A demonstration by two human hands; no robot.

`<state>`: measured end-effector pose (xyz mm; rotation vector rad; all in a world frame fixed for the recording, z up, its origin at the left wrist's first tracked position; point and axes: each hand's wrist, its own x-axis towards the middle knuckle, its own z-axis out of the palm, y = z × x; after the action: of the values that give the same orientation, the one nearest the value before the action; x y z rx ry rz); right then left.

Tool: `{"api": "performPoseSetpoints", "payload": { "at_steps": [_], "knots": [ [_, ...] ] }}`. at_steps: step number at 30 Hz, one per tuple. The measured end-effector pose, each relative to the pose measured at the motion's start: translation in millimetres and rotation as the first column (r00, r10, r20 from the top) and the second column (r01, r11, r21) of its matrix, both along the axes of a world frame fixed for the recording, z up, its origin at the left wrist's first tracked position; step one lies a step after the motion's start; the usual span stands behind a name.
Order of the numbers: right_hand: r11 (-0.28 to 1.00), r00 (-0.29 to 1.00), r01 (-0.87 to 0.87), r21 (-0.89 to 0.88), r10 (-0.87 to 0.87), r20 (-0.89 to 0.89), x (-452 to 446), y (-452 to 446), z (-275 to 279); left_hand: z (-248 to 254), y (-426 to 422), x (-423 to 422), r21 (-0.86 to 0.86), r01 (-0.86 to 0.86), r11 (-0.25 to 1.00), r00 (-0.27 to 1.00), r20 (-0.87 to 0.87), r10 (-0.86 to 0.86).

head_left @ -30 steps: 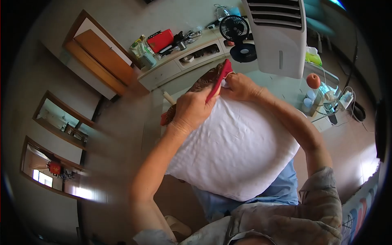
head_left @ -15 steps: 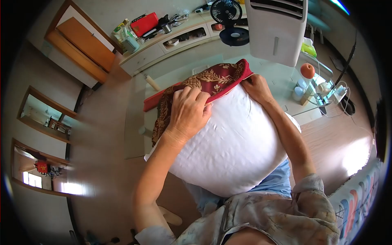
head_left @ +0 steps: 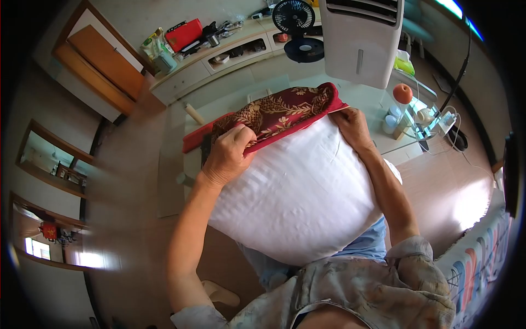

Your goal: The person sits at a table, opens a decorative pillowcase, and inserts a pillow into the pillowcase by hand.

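A plump white cushion insert (head_left: 298,197) rests on my lap and leans toward the glass table. Over its far end lies a dark red cushion cover (head_left: 279,112) with gold leaf patterns, its red edge turned toward me. My left hand (head_left: 230,153) is closed on the cover's edge at the left, fingers curled over the cloth. My right hand (head_left: 353,129) pinches the cover's edge at the right corner, against the insert. How far the insert reaches inside the cover is hidden by the cloth.
A glass table (head_left: 378,104) stands ahead, bearing a white air cooler (head_left: 361,49), a black fan (head_left: 298,33), and a reddish round fruit (head_left: 402,93) above small jars. Behind is a low cabinet (head_left: 189,82) with clutter. A patterned sofa cover (head_left: 476,263) is at the right.
My left hand has slid left and slightly down along the cover's edge, stretching it wider. My right hand stays at its corner, shifted slightly. The view has turned a little.
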<state>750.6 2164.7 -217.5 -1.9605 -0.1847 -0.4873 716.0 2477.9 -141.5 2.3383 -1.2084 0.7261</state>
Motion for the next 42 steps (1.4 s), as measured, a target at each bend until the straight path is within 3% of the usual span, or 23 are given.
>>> {"api": "performPoseSetpoints", "payload": {
  "at_steps": [6, 8, 9, 10, 13, 17, 20, 22, 26, 28, 29, 30, 32, 34, 36, 38, 39, 41, 42],
  "knots": [
    [1.0, 1.0, 0.003, 0.024, -0.002, -0.02, -1.6, -8.2, -4.7, -14.2, 19.7, 16.0, 0.04, -0.155, 0.987, 0.983, 0.104, 0.15],
    [1.0, 0.999, 0.024, 0.019, -0.025, 0.024, -2.0, -8.5, -3.6, -22.2, 21.5, 19.5, -0.06, -0.153, 0.986, 0.985, 0.069, 0.157],
    [1.0, 1.0, 0.027, 0.014, -0.027, -0.017, -3.2, -8.1, -0.7, -26.5, 24.9, 16.6, -0.074, -0.187, 0.98, 0.982, -0.033, 0.185],
    [1.0, 0.998, 0.029, 0.006, -0.029, -0.053, -2.5, -9.0, 2.4, -24.7, 22.6, 12.6, -0.076, -0.178, 0.981, 0.984, -0.029, 0.176],
    [0.999, 0.998, 0.041, 0.008, -0.04, -0.039, 3.0, -11.4, -5.9, -20.7, 16.9, -4.3, -0.269, -0.136, 0.954, 0.978, -0.187, 0.087],
    [1.0, 0.999, 0.017, 0.015, -0.016, -0.044, 10.3, -13.8, -14.8, -21.3, 15.7, -15.3, -0.387, -0.129, 0.913, 0.949, -0.314, 0.001],
    [0.99, 0.994, -0.107, 0.09, 0.109, -0.017, 13.1, -13.0, -12.7, -36.6, 18.6, -10.3, -0.44, -0.152, 0.885, 0.904, -0.424, -0.056],
    [0.996, 0.992, -0.082, -0.024, 0.08, -0.093, 8.4, -11.8, -2.4, -52.5, 19.3, -7.2, -0.436, -0.199, 0.878, 0.898, -0.439, -0.015],
    [0.975, 0.995, -0.099, -0.197, 0.092, -0.045, -10.0, -11.4, 22.8, -59.3, 14.6, -8.4, -0.451, -0.255, 0.855, 0.878, -0.479, 0.01],
    [0.911, 0.99, 0.026, -0.411, -0.081, -0.116, -48.4, -4.2, 54.7, -60.5, 12.6, -10.9, -0.457, -0.205, 0.866, 0.904, -0.428, -0.012],
    [0.865, 0.989, 0.135, -0.483, -0.087, 0.12, -64.2, -1.5, 55.5, -61.0, 10.5, -11.8, -0.476, -0.205, 0.855, 0.907, -0.422, -0.018],
    [0.813, 0.934, 0.256, -0.523, -0.069, 0.35, -80.9, 2.2, 55.9, -61.0, 10.2, -12.3, -0.479, -0.204, 0.854, 0.906, -0.422, -0.02],
    [0.821, 0.935, 0.21, -0.531, -0.011, 0.354, -124.0, 25.8, 65.2, -61.7, 9.1, -12.2, -0.456, -0.194, 0.869, 0.932, -0.361, 0.019],
    [0.844, 0.916, -0.166, -0.511, 0.323, 0.236, -169.2, 59.3, 52.2, -59.9, 7.7, -10.8, -0.45, -0.183, 0.874, 0.935, -0.353, 0.014],
    [0.738, 0.807, -0.409, -0.537, 0.568, 0.165, -206.3, 94.3, 24.9, -56.9, 5.7, -12.1, -0.44, -0.179, 0.88, 0.939, -0.344, 0.019],
    [0.608, 0.739, -0.479, -0.633, 0.669, 0.083, -235.4, 123.4, -5.3, -55.1, 2.2, -16.0, -0.45, -0.209, 0.868, 0.938, -0.344, 0.047],
    [0.605, 0.735, -0.485, -0.631, 0.674, 0.081, -238.9, 134.0, -17.2, -55.7, 1.9, -17.2, -0.449, -0.216, 0.867, 0.936, -0.347, 0.054],
    [0.474, 0.753, -0.355, -0.806, 0.656, 0.055, -242.5, 152.0, -35.2, -56.0, 2.3, -18.1, -0.427, -0.241, 0.872, 0.937, -0.336, 0.094],
    [0.47, 0.745, -0.363, -0.805, 0.665, 0.052, -237.4, 156.3, -41.5, -56.0, 2.4, -18.2, -0.426, -0.252, 0.869, 0.935, -0.339, 0.105]
  ]
}}
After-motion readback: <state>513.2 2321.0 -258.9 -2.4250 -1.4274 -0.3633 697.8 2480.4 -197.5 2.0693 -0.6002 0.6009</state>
